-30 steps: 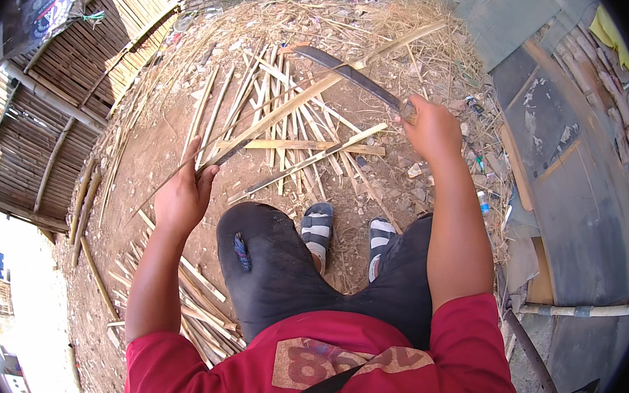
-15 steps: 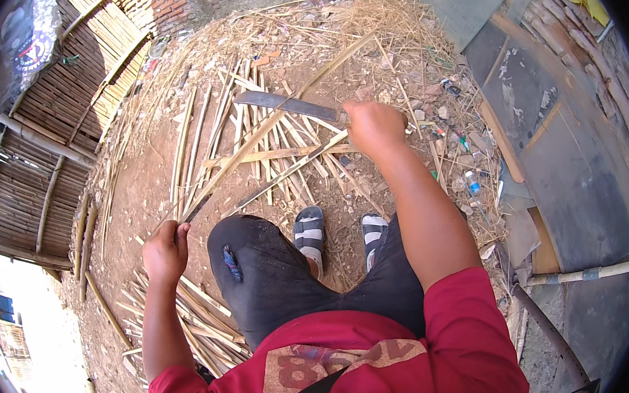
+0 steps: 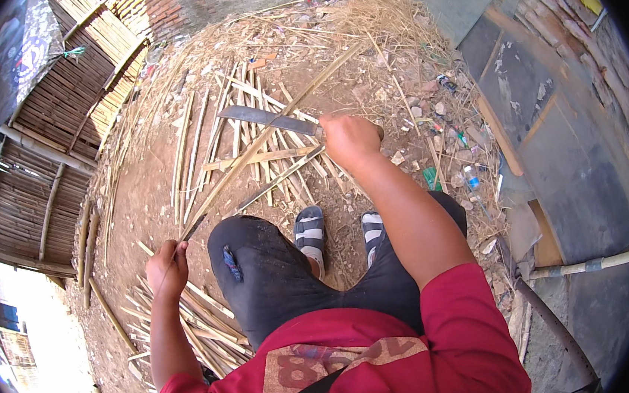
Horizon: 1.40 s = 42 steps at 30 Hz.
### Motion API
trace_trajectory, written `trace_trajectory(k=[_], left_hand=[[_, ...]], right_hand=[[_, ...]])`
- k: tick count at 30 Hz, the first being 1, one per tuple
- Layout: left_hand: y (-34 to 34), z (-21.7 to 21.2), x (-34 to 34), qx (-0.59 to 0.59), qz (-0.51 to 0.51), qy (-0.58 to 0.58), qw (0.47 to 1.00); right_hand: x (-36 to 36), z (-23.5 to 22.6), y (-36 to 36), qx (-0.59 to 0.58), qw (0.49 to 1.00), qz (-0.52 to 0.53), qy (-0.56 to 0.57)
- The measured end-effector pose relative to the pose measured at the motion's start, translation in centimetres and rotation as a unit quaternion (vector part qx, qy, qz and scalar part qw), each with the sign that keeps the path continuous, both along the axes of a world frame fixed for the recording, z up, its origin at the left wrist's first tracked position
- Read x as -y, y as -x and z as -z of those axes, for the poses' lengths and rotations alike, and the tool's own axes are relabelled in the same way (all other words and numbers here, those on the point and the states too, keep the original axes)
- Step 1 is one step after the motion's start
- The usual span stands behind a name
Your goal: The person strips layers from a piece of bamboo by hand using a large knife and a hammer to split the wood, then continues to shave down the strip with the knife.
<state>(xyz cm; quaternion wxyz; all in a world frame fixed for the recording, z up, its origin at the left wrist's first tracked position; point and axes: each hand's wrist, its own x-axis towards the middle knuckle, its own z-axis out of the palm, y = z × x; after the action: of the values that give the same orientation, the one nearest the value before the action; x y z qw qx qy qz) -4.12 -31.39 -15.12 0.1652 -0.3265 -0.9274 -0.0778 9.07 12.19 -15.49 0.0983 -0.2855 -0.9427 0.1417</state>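
My left hand is closed on the near end of a long bamboo strip, which slants up and away to the right. A dark patch shows on the strip beside my fingers. My right hand grips the handle of a machete, mostly hidden in the fist. Its broad grey machete blade points left and crosses the strip. Whether the edge is in the bamboo or only against it, I cannot tell. Beneath them, several split bamboo strips lie on the dirt.
Another heap of bamboo strips lies by my left leg. Straw and rubble cover the far ground before a brick wall. Dark boards lean at the right, with a plastic bottle nearby. Bamboo panels stand left.
My right hand has moved left and slightly nearer, carrying the machete along the strip's side. The strip's far end has dipped a little nearer. My left hand keeps its hold, slightly lower.
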Motion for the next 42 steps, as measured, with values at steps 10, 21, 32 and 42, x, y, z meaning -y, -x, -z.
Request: trace_trajectory(k=[10,21,32,42], left_hand=[[-1.0,0.5,0.9,-0.001,0.021,-0.036,0.999],[-1.8,-0.2,3.7,0.004,0.000,0.009,1.000],[-2.0,0.7,9.1,0.038,0.023,-0.026,0.999],[-2.9,0.8,8.3,0.039,0.020,-0.021,0.999]], right_hand=[[1.3,1.6,0.2,-0.073,0.990,-0.057,0.104],[-5.2,2.6,-0.2,0.006,0.997,0.070,0.019],[-3.0,-0.1,-0.5,0.061,0.998,0.023,-0.017],[1.8,-1.1,0.0,0.071,0.995,-0.048,0.043]])
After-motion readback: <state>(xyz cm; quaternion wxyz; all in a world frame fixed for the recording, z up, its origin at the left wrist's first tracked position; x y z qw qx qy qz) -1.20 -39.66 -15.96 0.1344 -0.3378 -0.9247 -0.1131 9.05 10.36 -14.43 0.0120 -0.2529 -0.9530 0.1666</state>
